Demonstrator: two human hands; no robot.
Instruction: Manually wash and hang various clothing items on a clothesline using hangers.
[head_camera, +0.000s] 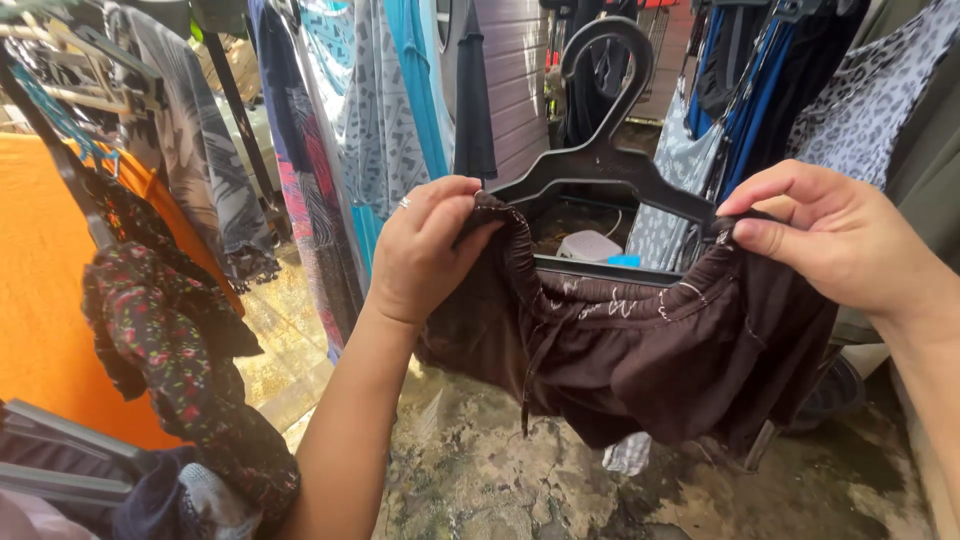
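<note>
A person's left hand (425, 250) and right hand (830, 235) each pinch the waistband edge of dark brown shorts (620, 360) at mid-frame, stretched along a black plastic hanger (610, 150) whose hook rises toward 12 o'clock. Hung clothes (370, 110) crowd the span from 9 to 3 o'clock; open wet concrete floor (480, 470) lies at 6 o'clock.
</note>
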